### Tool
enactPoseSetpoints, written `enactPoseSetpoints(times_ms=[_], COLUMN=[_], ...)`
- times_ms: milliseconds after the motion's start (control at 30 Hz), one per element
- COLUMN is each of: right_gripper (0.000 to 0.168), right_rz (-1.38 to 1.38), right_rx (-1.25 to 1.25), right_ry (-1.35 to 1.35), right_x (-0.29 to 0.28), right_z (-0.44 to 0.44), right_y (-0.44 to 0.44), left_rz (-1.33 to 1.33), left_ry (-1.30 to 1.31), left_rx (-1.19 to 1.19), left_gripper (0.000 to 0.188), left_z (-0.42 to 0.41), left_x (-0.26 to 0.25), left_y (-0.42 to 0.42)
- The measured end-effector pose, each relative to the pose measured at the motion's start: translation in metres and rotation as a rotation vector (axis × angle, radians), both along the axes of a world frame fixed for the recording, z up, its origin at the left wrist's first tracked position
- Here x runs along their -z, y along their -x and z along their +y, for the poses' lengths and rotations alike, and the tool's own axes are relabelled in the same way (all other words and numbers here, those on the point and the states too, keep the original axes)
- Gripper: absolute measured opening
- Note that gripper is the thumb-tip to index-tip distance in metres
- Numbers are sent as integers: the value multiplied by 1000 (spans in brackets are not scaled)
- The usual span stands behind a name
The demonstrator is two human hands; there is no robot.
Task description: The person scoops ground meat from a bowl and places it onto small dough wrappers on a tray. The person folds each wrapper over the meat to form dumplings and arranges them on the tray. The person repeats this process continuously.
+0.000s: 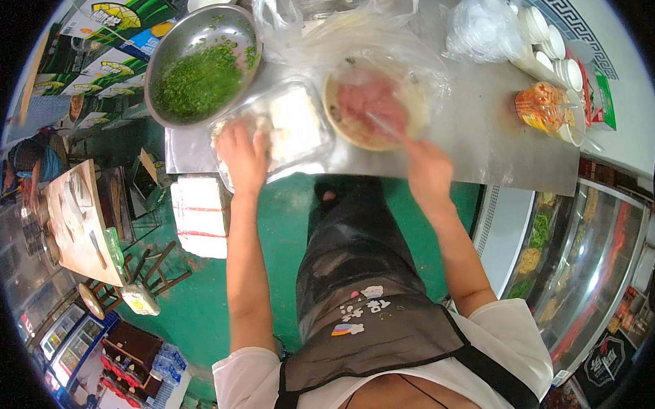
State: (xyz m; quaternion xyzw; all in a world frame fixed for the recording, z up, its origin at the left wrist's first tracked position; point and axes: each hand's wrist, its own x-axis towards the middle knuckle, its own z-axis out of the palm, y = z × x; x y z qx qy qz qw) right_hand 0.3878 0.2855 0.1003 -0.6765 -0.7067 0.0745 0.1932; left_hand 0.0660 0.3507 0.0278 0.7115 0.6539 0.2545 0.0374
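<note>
My right hand (428,168) is closed on a thin utensil whose tip reaches into pink minced meat (370,97) in a round, pale bowl (332,120). My left hand (243,156) lies over the left part of a clear plastic tray (325,148), at some pale, crumpled pieces; blur hides whether its fingers grip any. White, flat sheets (297,119) lie in the tray's right part. Behind the tray, to the left, a steel basin (159,110) holds chopped green herbs (199,82). Clear plastic film (431,76) overlaps the bowl's far right side.
On the steel table (482,145), a jar of reddish food (540,108) stands at the right near stacked white cups (566,74) and a plastic bag (481,31). A white bundle (201,217) is below the left edge. A glass display case (594,260) stands lower right.
</note>
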Motion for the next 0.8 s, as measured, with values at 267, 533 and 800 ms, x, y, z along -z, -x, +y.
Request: enactPoseSetpoints(times_ms=[267,533,800], right_gripper=[23,25,26], right_rz=[332,411,1015], right_rx=[-49,-39,231], right_ry=[30,62,464], right_x=[19,34,35], right_z=[-10,-2,-9], right_y=[17,11,-13], left_rz=[177,279,163], left_ry=[84,18,28], left_rx=[452,572,624], left_gripper=[23,15,18], left_z=[-3,2,4], left_x=[-7,5,7], left_y=[-62,-49,-42])
